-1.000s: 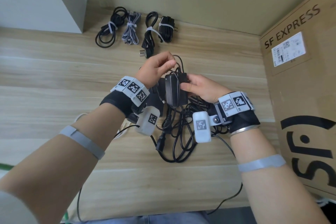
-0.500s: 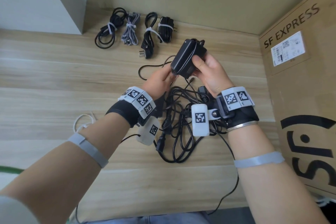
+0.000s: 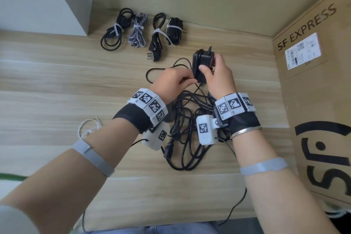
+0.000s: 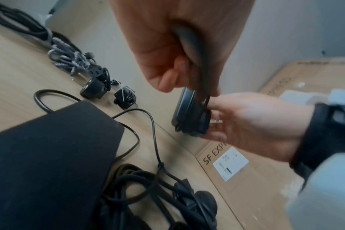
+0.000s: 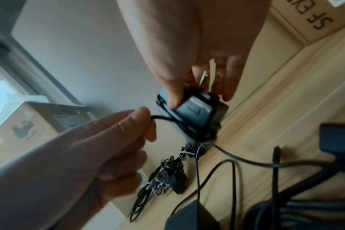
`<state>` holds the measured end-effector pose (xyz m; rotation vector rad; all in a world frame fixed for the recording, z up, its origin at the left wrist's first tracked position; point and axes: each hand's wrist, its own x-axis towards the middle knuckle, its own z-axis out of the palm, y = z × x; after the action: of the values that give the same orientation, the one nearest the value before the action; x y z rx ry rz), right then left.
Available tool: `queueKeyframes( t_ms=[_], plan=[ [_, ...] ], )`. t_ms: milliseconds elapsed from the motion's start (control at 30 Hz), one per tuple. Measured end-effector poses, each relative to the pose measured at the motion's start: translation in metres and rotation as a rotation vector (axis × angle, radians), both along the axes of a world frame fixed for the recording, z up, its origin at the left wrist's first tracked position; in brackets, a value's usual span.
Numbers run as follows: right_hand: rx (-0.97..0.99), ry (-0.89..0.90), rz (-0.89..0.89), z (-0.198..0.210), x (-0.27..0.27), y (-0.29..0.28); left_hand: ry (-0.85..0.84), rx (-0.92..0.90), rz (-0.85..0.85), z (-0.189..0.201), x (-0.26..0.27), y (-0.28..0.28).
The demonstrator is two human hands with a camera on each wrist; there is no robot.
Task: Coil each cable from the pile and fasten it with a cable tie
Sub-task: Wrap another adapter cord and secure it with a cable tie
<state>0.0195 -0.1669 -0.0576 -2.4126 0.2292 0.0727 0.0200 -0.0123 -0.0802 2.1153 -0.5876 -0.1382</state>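
Adapter (image 3: 201,63) now tipped upright, prongs right; hands (image 3: 218,76) gripping

Four tied cable bundles (image 3: 141,31) lie in a row at the back of the desk (image 3: 57,81); nearer sits the loose cable pile (image 3: 188,135), with spare cable ties (image 3: 88,127) to its left. A cardboard box (image 3: 319,100) stands along the right edge — a power adapter (image 3: 201,64) is held above the pile.
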Motion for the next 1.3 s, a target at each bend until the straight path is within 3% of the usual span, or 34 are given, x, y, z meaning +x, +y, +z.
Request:
queueKeyframes(
  t_ms=[267, 400, 733, 900, 1133, 1300],
  plan=[
    [-0.091, 0.34, 0.339, 0.013, -0.003, -0.002, -0.08, -0.062, 0.083, 0.008, 0.015, 0.007],
    [0.058, 0.439, 0.403, 0.009, -0.003, -0.004, -0.022, -0.196, 0.168, 0.002, 0.021, 0.013],
    [0.808, 0.453, 0.173, 0.014, -0.014, -0.001, 0.176, -0.308, 0.196, -0.017, 0.021, 0.012],
    [0.987, 0.297, 0.026, 0.022, -0.007, 0.002, 0.324, -0.249, 0.162, -0.023, 0.014, 0.006],
    [0.923, 0.058, -0.203, 0.016, 0.007, -0.004, 0.426, -0.15, 0.036, -0.023, 0.0, 0.0],
    [0.55, -0.043, -0.294, 0.011, 0.01, -0.004, 0.202, 0.07, -0.027, -0.01, -0.005, 0.0]
  ],
)
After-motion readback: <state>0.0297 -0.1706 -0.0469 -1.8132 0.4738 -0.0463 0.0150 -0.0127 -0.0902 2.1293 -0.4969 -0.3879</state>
